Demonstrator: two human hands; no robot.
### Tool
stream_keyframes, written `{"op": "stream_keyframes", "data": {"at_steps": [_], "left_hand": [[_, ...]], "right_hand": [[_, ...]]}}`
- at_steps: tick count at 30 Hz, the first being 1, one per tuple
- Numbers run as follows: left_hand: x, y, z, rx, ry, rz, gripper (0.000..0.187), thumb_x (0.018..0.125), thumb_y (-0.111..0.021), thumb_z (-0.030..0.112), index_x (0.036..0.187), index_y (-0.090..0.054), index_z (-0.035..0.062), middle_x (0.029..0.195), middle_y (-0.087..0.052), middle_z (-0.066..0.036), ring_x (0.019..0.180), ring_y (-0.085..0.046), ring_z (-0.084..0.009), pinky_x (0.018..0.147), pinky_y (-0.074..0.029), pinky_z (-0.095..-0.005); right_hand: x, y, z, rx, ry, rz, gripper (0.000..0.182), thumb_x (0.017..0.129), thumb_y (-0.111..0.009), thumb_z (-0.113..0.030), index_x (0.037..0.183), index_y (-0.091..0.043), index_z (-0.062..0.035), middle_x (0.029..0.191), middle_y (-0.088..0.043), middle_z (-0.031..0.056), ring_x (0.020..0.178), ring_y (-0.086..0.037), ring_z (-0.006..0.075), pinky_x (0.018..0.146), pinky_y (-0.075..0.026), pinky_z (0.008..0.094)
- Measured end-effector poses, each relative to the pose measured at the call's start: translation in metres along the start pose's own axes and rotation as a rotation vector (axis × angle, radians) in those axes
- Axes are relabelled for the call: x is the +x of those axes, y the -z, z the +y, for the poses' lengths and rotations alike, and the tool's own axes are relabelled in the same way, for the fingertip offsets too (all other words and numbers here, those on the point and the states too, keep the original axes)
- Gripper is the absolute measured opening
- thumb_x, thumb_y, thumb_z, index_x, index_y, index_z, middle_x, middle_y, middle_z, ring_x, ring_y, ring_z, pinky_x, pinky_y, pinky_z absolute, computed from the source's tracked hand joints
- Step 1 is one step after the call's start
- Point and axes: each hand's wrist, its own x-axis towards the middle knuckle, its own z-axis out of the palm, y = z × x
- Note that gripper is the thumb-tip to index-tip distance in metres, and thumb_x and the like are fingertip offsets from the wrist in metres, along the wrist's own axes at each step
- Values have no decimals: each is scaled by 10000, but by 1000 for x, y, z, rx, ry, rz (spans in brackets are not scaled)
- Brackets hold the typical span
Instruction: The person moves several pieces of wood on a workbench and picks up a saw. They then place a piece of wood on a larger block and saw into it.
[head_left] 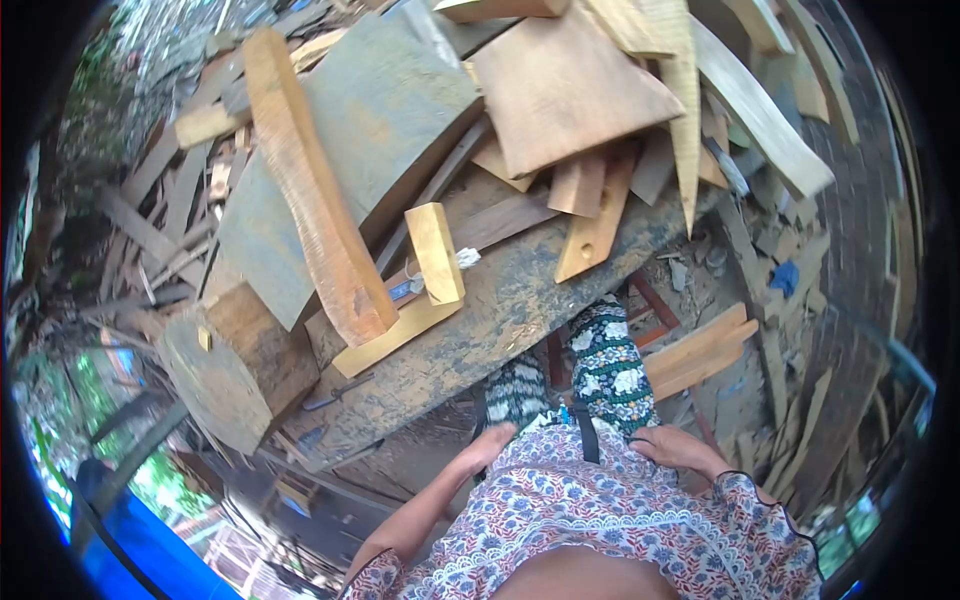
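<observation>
My left hand [486, 448] is at my left hip, its fingers curled against the edge of my clothing. On the other side, my right hand [678, 447] lies at the hem of my floral blouse [570, 490], fingers bent at the cloth and partly hidden. Both seem to grip fabric. Below them are dark patterned trousers [610, 365], with a black strap [586, 433] hanging between the hands. Neither hand touches the wood ahead. On the worn bench [500, 320], a small yellowish block [435, 253] leans over a flat wooden strip [400, 338].
A long curved timber piece [310, 190] rests across a large grey slab [385, 110]. A broad board [575, 90] tops stacked offcuts. One thick block [235, 365] sits at the bench's left end; planks [700, 350] and scraps lie on the ground at right.
</observation>
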Motion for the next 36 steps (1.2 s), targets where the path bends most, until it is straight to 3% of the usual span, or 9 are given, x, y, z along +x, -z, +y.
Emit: {"op": "stream_keyframes", "data": {"at_steps": [5,9,13,15,17,24,30,33,36], "left_hand": [[-43,4,23,-599,43,-285,256,970,-478,179,1107,-591,-6,1065,-630,-30,945,-523,-119,880,-433,-304],[34,-28,-21,-94,-362,102,157,912,-537,177,939,-595,33,886,-625,-122,853,-595,-220,796,-462,-342],[93,-1,-9,331,-361,937,328,853,-627,244,1101,-602,30,1028,-564,-211,1008,-523,-374,893,-399,-457],[131,9,-43,419,14,750,422,860,-580,335,1187,-574,68,1184,-545,-177,1114,-494,-380,954,-366,-486],[183,16,-87,226,10,728,444,863,-558,358,1213,-570,86,1260,-511,-165,1176,-452,-379,988,-338,-496],[252,30,-140,130,6,826,476,863,-527,388,1244,-565,106,1369,-452,-143,1268,-378,-372,1036,-288,-516],[287,5,-163,189,58,1002,486,860,-517,397,1249,-564,110,1407,-421,-132,1305,-338,-364,1053,-263,-529],[283,-30,-166,214,121,1105,491,858,-512,401,1251,-564,112,1426,-405,-127,1323,-318,-360,1061,-250,-536],[278,4,-105,158,177,1435,562,796,-586,431,1247,-560,96,1377,-424,-166,1263,-344,-406,1048,-240,-556]], "right_hand": [[45,70,-33,-303,-125,-267,342,922,-505,-350,1069,-617,-63,945,-653,211,905,-616,390,799,-474,466],[60,83,-25,-527,-203,-415,310,909,-513,-323,1060,-623,-75,913,-656,217,889,-630,377,800,-481,470],[106,89,-29,-716,-247,-263,234,846,-576,-270,997,-640,-103,920,-643,202,911,-623,353,855,-457,482],[140,97,-24,-733,89,324,226,811,-629,-261,960,-634,-91,970,-586,177,978,-551,362,961,-367,514],[183,116,-14,-873,255,623,254,792,-659,-267,954,-627,-74,982,-527,171,1002,-485,377,1018,-274,552],[254,142,119,-1043,-29,606,433,806,-560,-308,1181,-583,-92,1218,-565,157,1185,-456,378,999,-301,549],[258,181,209,-1170,33,727,278,806,-512,-203,1004,-646,-61,1090,-630,156,1101,-519,348,967,-343,493],[266,200,192,-1192,-357,464,440,820,-539,-317,1179,-587,-68,1206,-586,137,1162,-481,375,990,-317,523],[273,194,147,-1234,-55,763,443,811,-569,-299,1134,-597,3,1279,-508,214,1225,-397,422,1048,-248,545]]}}
